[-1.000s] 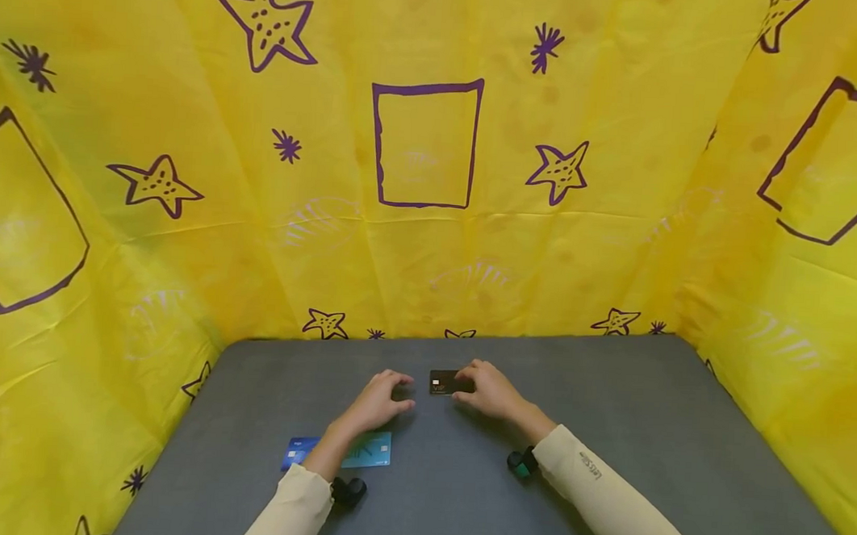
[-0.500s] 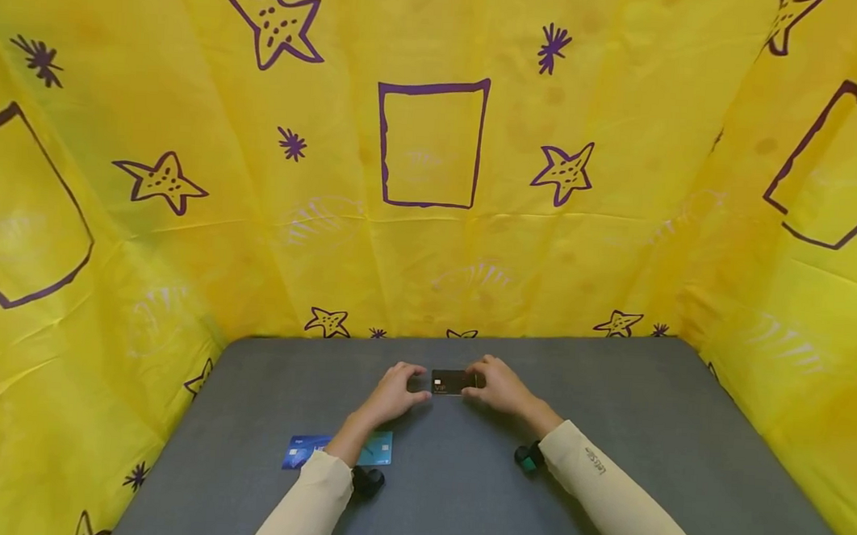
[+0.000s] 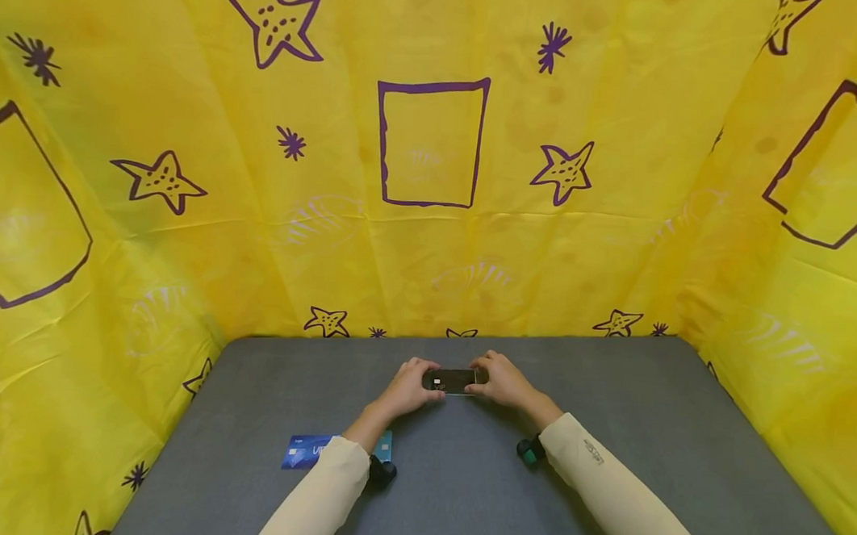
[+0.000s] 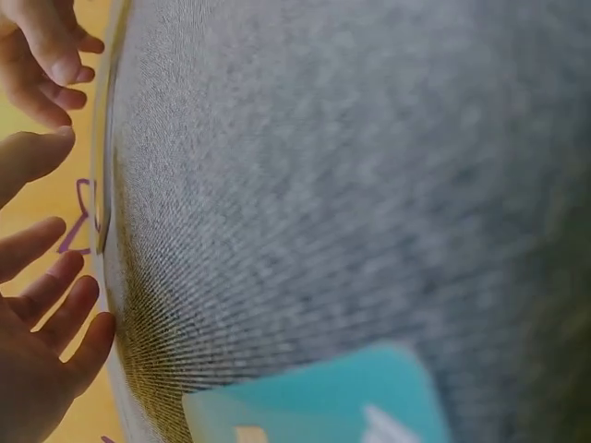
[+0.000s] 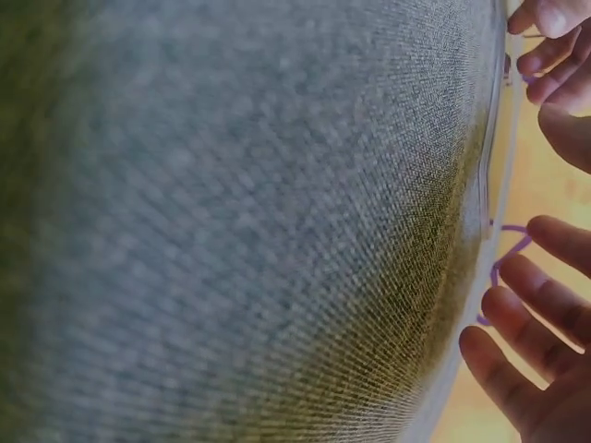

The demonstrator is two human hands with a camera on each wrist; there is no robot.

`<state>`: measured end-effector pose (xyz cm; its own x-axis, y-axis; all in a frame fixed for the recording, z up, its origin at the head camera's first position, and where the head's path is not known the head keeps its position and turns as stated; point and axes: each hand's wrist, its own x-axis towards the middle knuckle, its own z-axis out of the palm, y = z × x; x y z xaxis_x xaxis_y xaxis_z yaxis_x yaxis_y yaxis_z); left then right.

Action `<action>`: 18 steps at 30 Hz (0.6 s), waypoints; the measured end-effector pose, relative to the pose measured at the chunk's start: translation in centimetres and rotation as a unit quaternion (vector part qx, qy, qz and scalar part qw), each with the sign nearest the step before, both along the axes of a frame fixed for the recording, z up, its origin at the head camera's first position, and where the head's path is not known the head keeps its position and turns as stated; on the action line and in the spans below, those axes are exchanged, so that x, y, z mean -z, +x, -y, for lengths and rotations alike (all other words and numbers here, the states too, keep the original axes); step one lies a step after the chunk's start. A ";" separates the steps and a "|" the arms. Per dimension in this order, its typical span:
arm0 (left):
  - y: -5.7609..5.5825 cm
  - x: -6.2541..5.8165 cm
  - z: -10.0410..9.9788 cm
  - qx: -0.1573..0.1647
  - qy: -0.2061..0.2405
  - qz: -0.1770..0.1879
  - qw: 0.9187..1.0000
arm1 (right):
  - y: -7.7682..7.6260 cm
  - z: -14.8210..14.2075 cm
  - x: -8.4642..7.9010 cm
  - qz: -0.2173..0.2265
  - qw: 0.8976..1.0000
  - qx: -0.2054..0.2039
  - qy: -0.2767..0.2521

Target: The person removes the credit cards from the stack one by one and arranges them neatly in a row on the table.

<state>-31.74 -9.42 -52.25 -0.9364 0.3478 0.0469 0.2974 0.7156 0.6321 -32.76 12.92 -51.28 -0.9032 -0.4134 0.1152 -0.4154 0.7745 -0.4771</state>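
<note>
A yellow backdrop (image 3: 312, 273) of purple stars and frames rises at 9, 12 and 3 o'clock; below it spreads a grey surface (image 3: 453, 487); a person's left sleeve (image 3: 315, 496) and right sleeve (image 3: 620, 496) enter from about 7 and 5 o'clock; the left hand (image 3: 409, 386) at 11 and the right hand (image 3: 501, 382) at 1 both curl thumb and fingers on one thing; toward 9 o'clock lie a blue card (image 3: 304, 452) and a teal card (image 4: 309, 397), partly hidden by the left sleeve; smallest in view, near 12 o'clock, is a black card (image 3: 455, 381), pinched at either end by the two hands; half a second ago the left hand stopped just short of it, so its hold is now two-sided and likely steadier; whether it is lifted cannot be told.
</note>
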 end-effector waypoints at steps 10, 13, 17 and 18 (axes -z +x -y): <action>-0.5 0.0 -0.4 0.004 -0.063 0.002 0.998 | -0.8 0.1 0.8 0.024 0.999 -0.011 0.028; -0.6 0.1 -0.6 0.001 -0.074 -0.001 0.997 | -1.0 0.2 0.8 0.022 0.999 -0.017 0.042; -0.7 0.1 -0.6 -0.004 -0.078 -0.003 0.997 | -1.2 0.4 0.5 0.023 0.997 -0.026 0.067; -0.7 0.1 -0.6 -0.004 -0.079 -0.003 0.997 | -1.2 0.5 0.5 0.023 0.997 -0.028 0.072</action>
